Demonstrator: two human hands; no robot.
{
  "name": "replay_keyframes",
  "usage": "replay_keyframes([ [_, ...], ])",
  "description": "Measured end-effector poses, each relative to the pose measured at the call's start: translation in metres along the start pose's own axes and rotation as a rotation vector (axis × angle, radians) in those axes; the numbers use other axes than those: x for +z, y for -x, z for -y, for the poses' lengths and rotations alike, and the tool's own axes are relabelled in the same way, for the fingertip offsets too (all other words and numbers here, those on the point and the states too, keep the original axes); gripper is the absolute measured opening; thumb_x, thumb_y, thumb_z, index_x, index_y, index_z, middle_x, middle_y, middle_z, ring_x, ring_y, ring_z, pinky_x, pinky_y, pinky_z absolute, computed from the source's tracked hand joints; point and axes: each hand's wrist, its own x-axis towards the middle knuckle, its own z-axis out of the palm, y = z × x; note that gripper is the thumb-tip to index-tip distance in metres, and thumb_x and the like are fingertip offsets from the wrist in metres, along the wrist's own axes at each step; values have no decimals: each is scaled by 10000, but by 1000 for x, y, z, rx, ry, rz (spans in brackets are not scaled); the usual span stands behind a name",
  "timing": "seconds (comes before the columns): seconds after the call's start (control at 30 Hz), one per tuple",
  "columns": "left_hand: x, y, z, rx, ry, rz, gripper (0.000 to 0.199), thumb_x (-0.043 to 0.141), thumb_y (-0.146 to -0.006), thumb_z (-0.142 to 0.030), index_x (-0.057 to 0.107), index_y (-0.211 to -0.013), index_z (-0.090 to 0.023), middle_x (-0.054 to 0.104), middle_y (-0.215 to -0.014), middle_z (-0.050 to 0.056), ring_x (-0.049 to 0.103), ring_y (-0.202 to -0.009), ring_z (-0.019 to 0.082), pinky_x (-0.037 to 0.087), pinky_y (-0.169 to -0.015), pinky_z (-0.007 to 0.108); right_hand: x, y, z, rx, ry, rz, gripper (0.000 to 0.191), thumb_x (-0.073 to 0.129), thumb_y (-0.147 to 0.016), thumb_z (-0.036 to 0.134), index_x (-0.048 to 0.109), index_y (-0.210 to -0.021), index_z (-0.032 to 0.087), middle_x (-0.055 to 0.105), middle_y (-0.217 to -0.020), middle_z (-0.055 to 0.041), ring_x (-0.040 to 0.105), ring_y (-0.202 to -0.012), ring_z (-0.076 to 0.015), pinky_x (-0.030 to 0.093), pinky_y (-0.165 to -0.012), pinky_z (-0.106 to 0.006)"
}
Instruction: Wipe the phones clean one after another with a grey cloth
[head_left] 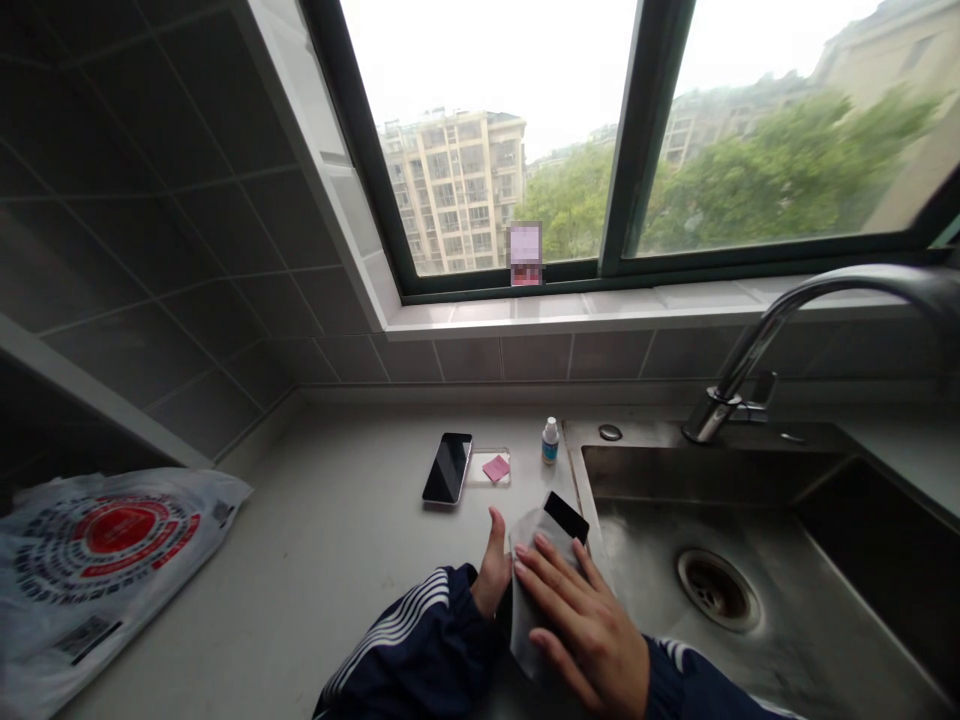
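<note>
My right hand (581, 620) lies spread over a translucent white cloth (534, 610) and presses it down. The cloth wraps a black flat device (566, 517), probably a phone, whose top end pokes out. My left hand (493, 572) supports the wrapped device from the near side, with its thumb raised against the cloth's edge. Most of the device is hidden by the cloth and my hands. Beyond them on the counter lie a black smartphone (448, 468), a clear plastic tray (480, 480) holding a pink square (496, 468), and a small dropper bottle (550, 441).
A steel sink (712, 520) with a drain (718, 590) lies to the right, under a curved faucet (720, 410). A printed white plastic bag (97, 560) rests on the counter (330, 540) at left. Tiled walls and a window stand behind.
</note>
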Motion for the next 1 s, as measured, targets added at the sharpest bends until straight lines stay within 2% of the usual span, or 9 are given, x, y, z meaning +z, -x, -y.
replay_keyframes([
  [0.13,-2,3,0,-21,-11,129,954,382,-713,-836,479,-1351,-134,605,-1219,165,515,-1223,318,311,-1083,428,1,1,-9,46,13,-27,552,443,-968,296,314,-1489,169,358,-1509,-67,273,-1419,-282,93,-1185,-489],
  [0.37,-3,1,2,70,-31,215,797,313,-836,-731,381,-1429,-203,457,-1433,131,346,-1380,286,171,-1154,422,6,3,-31,104,81,-26,633,452,-958,310,208,-1523,162,290,-1535,-100,253,-1421,-314,237,-1143,-516],
  [0.5,-3,0,0,92,-58,208,731,301,-881,-667,348,-1451,-211,415,-1472,115,306,-1404,279,143,-1162,425,9,5,-40,160,82,-51,612,421,-970,323,210,-1523,170,294,-1533,-97,268,-1417,-312,331,-1103,-500],
  [0.7,0,-4,-3,129,-89,101,599,334,-939,-513,385,-1436,-181,528,-1377,118,425,-1331,260,190,-1154,392,12,7,-46,210,117,-57,575,393,-983,305,221,-1520,191,319,-1520,-93,303,-1401,-315,400,-1042,-537],
  [1.0,-5,-7,-10,93,-80,168,689,229,-929,-597,415,-1416,-146,480,-1422,138,331,-1390,283,151,-1164,441,13,9,-49,236,104,-109,543,399,-979,274,278,-1504,210,378,-1491,-90,341,-1385,-293,419,-1045,-508],
])
